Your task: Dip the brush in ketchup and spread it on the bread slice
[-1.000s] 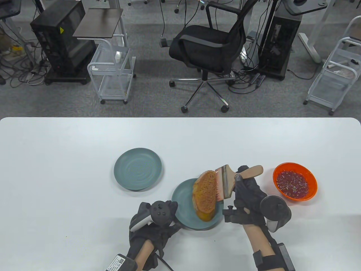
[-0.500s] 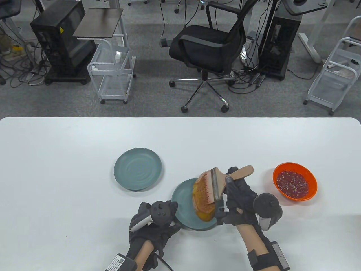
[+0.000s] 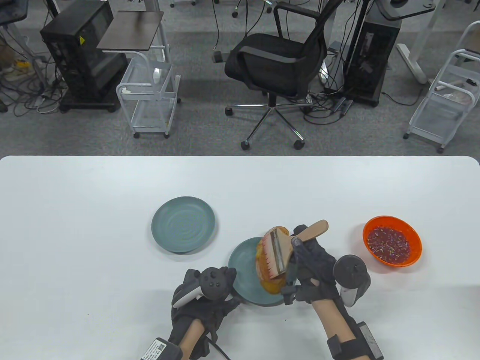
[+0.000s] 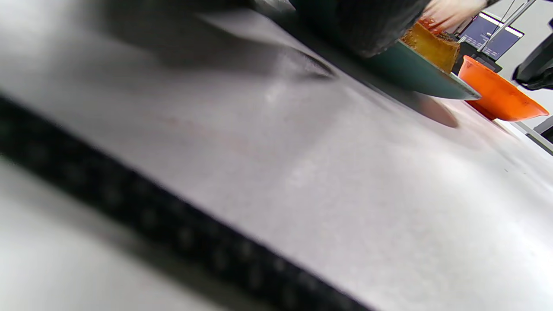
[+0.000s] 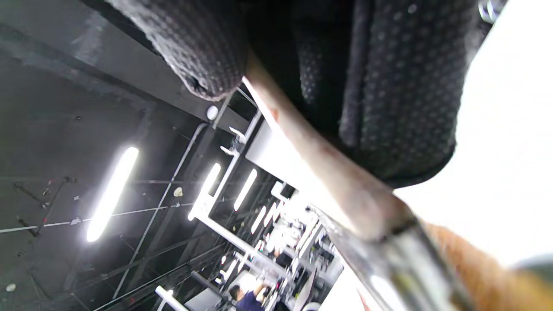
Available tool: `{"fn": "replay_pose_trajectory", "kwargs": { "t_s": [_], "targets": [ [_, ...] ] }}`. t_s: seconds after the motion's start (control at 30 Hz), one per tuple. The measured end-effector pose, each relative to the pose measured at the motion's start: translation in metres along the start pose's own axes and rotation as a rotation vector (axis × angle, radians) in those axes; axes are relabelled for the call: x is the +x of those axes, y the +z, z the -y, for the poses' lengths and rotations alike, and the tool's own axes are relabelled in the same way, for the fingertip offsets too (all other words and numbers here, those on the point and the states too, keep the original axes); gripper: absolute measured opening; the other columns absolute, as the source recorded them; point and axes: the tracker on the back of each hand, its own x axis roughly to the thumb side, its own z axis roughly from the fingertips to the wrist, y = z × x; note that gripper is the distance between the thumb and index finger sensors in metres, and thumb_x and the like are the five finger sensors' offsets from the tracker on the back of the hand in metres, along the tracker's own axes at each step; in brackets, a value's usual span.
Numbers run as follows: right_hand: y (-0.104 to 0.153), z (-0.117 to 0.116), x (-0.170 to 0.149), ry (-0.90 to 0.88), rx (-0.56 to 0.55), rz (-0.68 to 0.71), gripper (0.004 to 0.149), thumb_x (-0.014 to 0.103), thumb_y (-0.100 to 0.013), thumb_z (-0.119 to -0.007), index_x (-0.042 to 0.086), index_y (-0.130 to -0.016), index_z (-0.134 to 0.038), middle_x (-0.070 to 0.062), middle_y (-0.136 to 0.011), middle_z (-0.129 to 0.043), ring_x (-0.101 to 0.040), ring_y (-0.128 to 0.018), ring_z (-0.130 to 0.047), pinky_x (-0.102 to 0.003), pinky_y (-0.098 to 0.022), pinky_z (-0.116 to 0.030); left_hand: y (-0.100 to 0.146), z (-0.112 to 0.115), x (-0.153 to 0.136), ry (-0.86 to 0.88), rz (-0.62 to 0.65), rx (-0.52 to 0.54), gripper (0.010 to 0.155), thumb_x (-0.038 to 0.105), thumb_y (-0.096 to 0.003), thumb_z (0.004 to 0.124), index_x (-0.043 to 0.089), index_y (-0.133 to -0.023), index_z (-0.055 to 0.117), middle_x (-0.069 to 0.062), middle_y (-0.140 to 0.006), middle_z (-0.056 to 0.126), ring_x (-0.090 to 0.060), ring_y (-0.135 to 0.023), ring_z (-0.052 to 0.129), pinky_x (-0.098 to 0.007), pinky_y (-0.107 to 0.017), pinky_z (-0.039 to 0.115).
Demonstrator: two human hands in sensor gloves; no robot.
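A bread slice (image 3: 267,272) smeared with red lies on a teal plate (image 3: 243,270) near the table's front. My right hand (image 3: 313,268) grips the wooden handle of a wide flat brush (image 3: 278,250); its bristles lie on the bread. The handle also shows in the right wrist view (image 5: 328,168) under my gloved fingers (image 5: 389,86). An orange bowl of ketchup (image 3: 392,240) stands to the right. My left hand (image 3: 208,296) rests at the plate's left front edge. In the left wrist view the plate rim (image 4: 414,77), bread (image 4: 432,43) and bowl (image 4: 497,93) show.
A second teal plate (image 3: 183,224), with nothing on it, lies to the left behind the first. The white table (image 3: 93,262) stretches wide on both sides. An office chair (image 3: 275,56) and carts stand beyond the far edge.
My right hand has drawn the brush leftward from the bread's right edge onto the slice. The left hand and plate have not moved.
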Motion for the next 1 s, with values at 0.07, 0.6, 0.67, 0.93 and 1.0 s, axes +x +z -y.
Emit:
{"fn": "replay_pose_trajectory", "kwargs": {
  "t_s": [0.07,0.6,0.67,0.93,1.0],
  "targets": [
    [-0.002,0.021,0.000,0.071,-0.085,0.047,0.051,0.023,-0.053,-0.081,-0.004,-0.094,-0.073,-0.036,-0.078,-0.083,-0.047,-0.052,-0.105,-0.042,-0.029,-0.100,0.000,0.000,0.000,-0.003,-0.002,-0.001,0.074,0.041,-0.0660,0.065,0.019,-0.113,0.012,-0.013,-0.119,0.016,-0.038,-0.109,0.014,-0.059,-0.070,0.022],
    [0.005,0.009,0.003,0.060,0.076,0.062,0.051,0.023,-0.052,-0.082,-0.006,-0.094,-0.073,-0.037,-0.076,-0.084,-0.046,-0.051,-0.106,-0.041,-0.028,-0.100,0.000,-0.001,0.000,0.022,-0.006,-0.001,0.073,0.040,-0.0660,0.065,0.020,-0.114,0.013,-0.013,-0.120,0.017,-0.037,-0.109,0.014,-0.058,-0.069,0.022],
    [0.003,0.018,0.005,0.055,0.021,0.064,0.051,0.022,-0.052,-0.082,-0.007,-0.094,-0.072,-0.037,-0.076,-0.083,-0.048,-0.051,-0.105,-0.042,-0.029,-0.099,-0.001,-0.001,0.000,0.015,-0.009,-0.001,0.073,0.040,-0.0661,0.064,0.020,-0.114,0.013,-0.013,-0.119,0.017,-0.038,-0.109,0.014,-0.058,-0.070,0.022],
    [0.010,-0.007,0.011,-0.102,0.115,-0.006,0.051,0.022,-0.053,-0.081,-0.007,-0.094,-0.072,-0.037,-0.077,-0.082,-0.049,-0.053,-0.104,-0.043,-0.030,-0.099,-0.001,0.000,0.000,0.017,-0.005,-0.002,0.074,0.040,-0.0661,0.065,0.020,-0.113,0.012,-0.013,-0.119,0.016,-0.038,-0.108,0.013,-0.058,-0.069,0.021],
    [0.012,-0.016,0.009,-0.118,0.141,-0.048,0.051,0.021,-0.053,-0.082,-0.007,-0.094,-0.072,-0.038,-0.077,-0.082,-0.049,-0.053,-0.104,-0.044,-0.030,-0.099,-0.001,-0.001,-0.001,0.023,0.000,-0.003,0.074,0.040,-0.0660,0.065,0.020,-0.114,0.012,-0.013,-0.119,0.016,-0.038,-0.108,0.013,-0.058,-0.069,0.021]
  ]
}}
